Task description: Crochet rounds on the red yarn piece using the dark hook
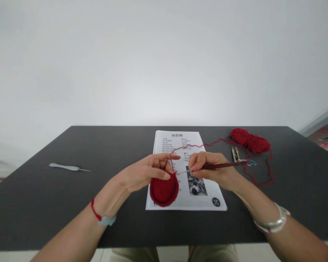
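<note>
Between thumb and fingers, my left hand (144, 171) pinches the top edge of a round, cupped red crochet piece (164, 191). Red yarn (191, 146) runs over the raised left index finger and down to the piece's edge. My right hand (211, 168) is closed around a crochet hook (221, 165) with a dark red handle. The hook's thin metal tip points left and meets the crochet piece at its upper right edge, by the yarn. Whether a loop sits on the tip is too small to tell.
Beneath both hands lies a printed pattern sheet (186, 206). A red yarn skein (250, 141) rests at the back right, with small thread snips (235, 153) and a blue-and-white looped item (250, 162) nearby. Another tool with a pale handle (64, 166) lies at left on the black table (120, 142).
</note>
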### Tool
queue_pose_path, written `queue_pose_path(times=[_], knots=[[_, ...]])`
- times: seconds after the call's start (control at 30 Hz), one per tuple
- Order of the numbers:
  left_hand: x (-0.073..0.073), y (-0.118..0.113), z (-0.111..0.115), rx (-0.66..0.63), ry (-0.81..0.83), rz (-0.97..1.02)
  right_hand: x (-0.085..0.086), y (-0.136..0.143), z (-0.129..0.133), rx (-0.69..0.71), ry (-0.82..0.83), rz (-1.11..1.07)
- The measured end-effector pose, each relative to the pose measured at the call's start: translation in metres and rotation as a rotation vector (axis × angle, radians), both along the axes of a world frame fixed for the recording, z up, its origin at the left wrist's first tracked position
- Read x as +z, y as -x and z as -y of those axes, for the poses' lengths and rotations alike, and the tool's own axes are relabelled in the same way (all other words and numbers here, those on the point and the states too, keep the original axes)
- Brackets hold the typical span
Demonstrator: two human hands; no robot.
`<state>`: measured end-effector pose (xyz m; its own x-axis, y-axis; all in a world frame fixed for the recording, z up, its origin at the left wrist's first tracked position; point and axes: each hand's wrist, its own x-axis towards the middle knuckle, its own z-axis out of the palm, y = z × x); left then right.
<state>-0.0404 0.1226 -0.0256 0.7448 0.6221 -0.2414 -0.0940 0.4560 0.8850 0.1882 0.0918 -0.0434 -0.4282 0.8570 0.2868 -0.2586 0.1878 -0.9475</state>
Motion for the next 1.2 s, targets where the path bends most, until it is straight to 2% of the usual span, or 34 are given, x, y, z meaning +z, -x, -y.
queue_pose_path(times=[0.07,0.13,0.3,0.4,0.47,0.53,0.67,0.77,1.0,1.2], knots=[[0.001,0.0,0.0,-0.041,-0.009,-0.016,0.0,0.0,-0.001,0.05,0.058,-0.044],[0.002,-0.002,0.002,-0.004,-0.071,-0.039,-0.002,0.001,-0.002,0.081,0.144,-0.122],[-0.002,-0.018,0.013,0.378,-0.352,-0.071,-0.007,0.018,-0.002,0.019,0.329,-0.295],[-0.006,-0.026,0.017,0.464,-0.344,-0.067,-0.01,0.029,0.002,-0.095,0.308,-0.353],[-0.007,-0.029,0.018,0.452,-0.283,-0.053,-0.012,0.032,0.003,-0.157,0.283,-0.365],[-0.007,-0.029,0.019,0.437,-0.217,-0.04,-0.013,0.03,0.002,-0.16,0.258,-0.347],[-0.005,-0.029,0.018,0.434,-0.178,-0.054,-0.016,0.017,-0.002,-0.093,0.132,-0.238],[-0.004,-0.03,0.019,0.444,-0.219,-0.07,-0.017,0.009,-0.002,-0.109,-0.001,-0.108],[-0.005,-0.032,0.022,0.543,-0.339,-0.118,-0.012,0.015,0.009,-0.349,-0.287,0.228],[-0.009,-0.037,0.027,0.654,-0.445,-0.207,-0.015,0.028,0.018,-0.483,-0.583,0.391]])
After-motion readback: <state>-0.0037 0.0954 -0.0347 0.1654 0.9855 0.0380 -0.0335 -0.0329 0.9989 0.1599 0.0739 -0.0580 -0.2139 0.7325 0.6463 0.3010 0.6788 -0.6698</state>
